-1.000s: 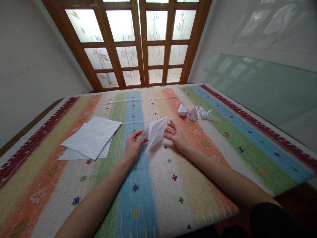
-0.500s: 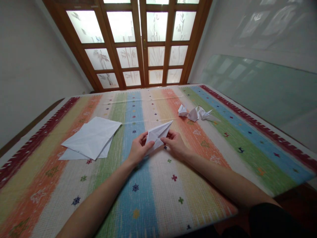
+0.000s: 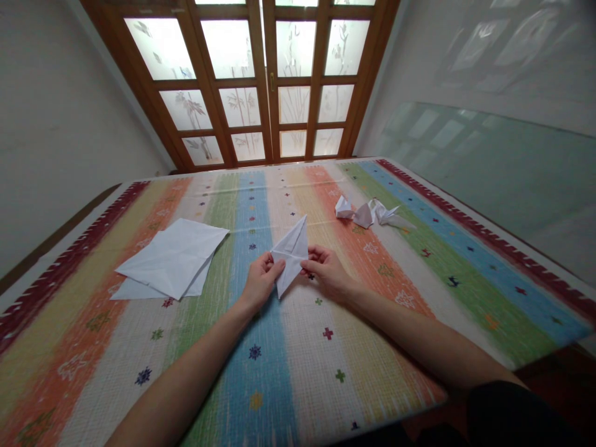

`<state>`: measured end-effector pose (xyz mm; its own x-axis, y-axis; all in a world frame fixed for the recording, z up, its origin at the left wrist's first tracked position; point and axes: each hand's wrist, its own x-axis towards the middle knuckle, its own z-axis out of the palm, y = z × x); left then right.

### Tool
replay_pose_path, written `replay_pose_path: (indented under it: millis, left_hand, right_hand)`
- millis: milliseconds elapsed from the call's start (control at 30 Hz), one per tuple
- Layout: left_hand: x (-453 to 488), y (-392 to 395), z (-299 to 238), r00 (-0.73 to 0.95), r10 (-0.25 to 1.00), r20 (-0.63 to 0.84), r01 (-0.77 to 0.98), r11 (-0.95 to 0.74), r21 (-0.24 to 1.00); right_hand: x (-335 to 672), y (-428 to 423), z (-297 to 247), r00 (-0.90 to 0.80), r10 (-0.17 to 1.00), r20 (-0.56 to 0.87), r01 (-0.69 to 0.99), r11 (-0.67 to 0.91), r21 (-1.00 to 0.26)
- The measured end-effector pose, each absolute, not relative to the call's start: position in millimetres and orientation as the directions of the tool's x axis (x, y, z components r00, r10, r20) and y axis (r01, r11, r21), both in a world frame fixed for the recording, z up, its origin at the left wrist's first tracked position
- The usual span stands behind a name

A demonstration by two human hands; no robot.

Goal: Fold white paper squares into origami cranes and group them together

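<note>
Turned since half a second ago, the folded paper now points upward, right of the loose sheets. Fingertips of the left hand and right hand pinch its side corners. It looks light, limp and easily creased, so the folded edges are the best place to hold it.

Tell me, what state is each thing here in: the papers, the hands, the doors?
folded paper, creased into a kite shape, held between both hands.
left hand, pinching its left corner.
right hand, pinching its right corner.
paper sheets, unfolded, stacked flat.
paper figures, folded, lying untouched.
wooden doors, shut.
striped cloth, spread flat.
</note>
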<state>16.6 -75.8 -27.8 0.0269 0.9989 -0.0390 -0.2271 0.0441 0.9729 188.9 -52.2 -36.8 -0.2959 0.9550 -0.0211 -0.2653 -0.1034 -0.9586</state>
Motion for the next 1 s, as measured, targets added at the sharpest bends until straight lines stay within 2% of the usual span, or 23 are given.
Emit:
replay_pose_path:
  millis: [200,467,700,800,867,900,967,1000]
  left_hand:
    - [17.2,-75.3,-24.5,0.063,0.996,-0.066,-0.264,0.081,0.961]
    - [12.7,-70.2,-33.4,-0.091,0.990,-0.109,-0.372,0.068,0.926]
    - [17.7,-70.3,-40.0,-0.084,0.995,-0.058,-0.323,0.028,0.946]
    - [15.2,-70.8,-43.7,-0.167,0.985,0.047,-0.129,-0.069,0.989]
    - [9.9,-73.1,-43.4,-0.249,0.937,0.245,0.144,-0.214,0.966]
    - [6.7,-74.9,-42.2,-0.247,0.895,0.372,0.306,-0.292,0.906]
    - [0.5,-79.3,-38.3,-0.059,0.804,0.592,0.581,-0.454,0.675]
    - [-1.6,-81.3,-36.3,0.031,0.767,0.641,0.656,-0.500,0.565]
  right_hand:
    - [194.3,-46.9,-34.5,-0.360,0.932,-0.046,-0.232,-0.137,-0.963]
    - [191.4,-53.2,-31.1,-0.395,0.918,-0.035,-0.360,-0.190,-0.913]
    - [187.0,-54.2,-38.0,-0.342,0.939,-0.034,-0.312,-0.147,-0.938]
    - [191.7,-47.6,-37.8,-0.272,0.961,-0.049,-0.264,-0.123,-0.957]
    - [196.6,-42.8,-36.7,-0.247,0.966,-0.081,-0.199,-0.132,-0.971]
    - [199.1,-40.7,-36.2,-0.246,0.964,-0.105,-0.162,-0.148,-0.976]
    - [204.0,-37.2,-35.2,-0.253,0.955,-0.156,-0.097,-0.186,-0.978]
    - [206.1,-35.7,-34.9,-0.256,0.951,-0.176,-0.073,-0.200,-0.977]
